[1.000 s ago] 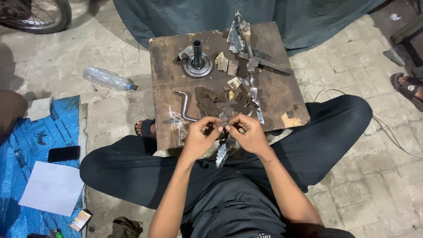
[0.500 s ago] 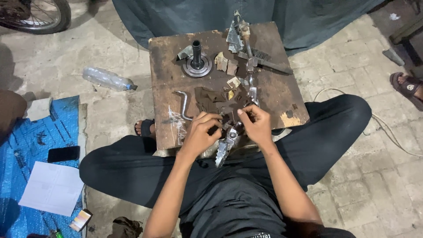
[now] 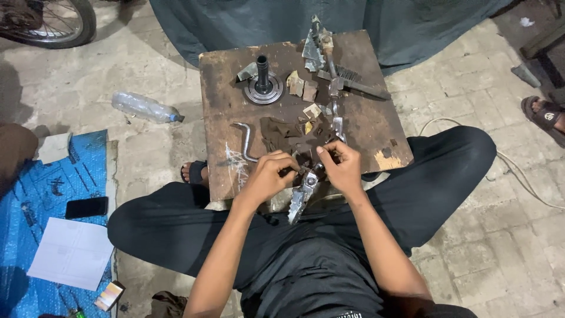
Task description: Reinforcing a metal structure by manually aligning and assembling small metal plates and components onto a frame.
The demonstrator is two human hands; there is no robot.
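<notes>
I sit cross-legged behind a low, stained wooden board (image 3: 365, 126). Both hands meet at its near edge. My left hand (image 3: 269, 175) and my right hand (image 3: 339, 165) together grip a small greasy metal part (image 3: 304, 189), whose shiny toothed end hangs down over my lap. The fingers hide where the part is held. Just left of my left hand lies a bent metal crank (image 3: 243, 139).
A round flanged hub with a black shaft (image 3: 262, 84), metal scraps and a long metal tool (image 3: 336, 94) lie on the board. A plastic bottle (image 3: 143, 107) lies on the paved floor. A blue sheet (image 3: 29, 194) holds a phone (image 3: 86, 207) and paper (image 3: 72, 253). A sandalled foot (image 3: 544, 115) shows at right.
My hands have shifted a little on the metal part at the board's near edge; the right hand moved up towards the board, then settled back beside the left.
</notes>
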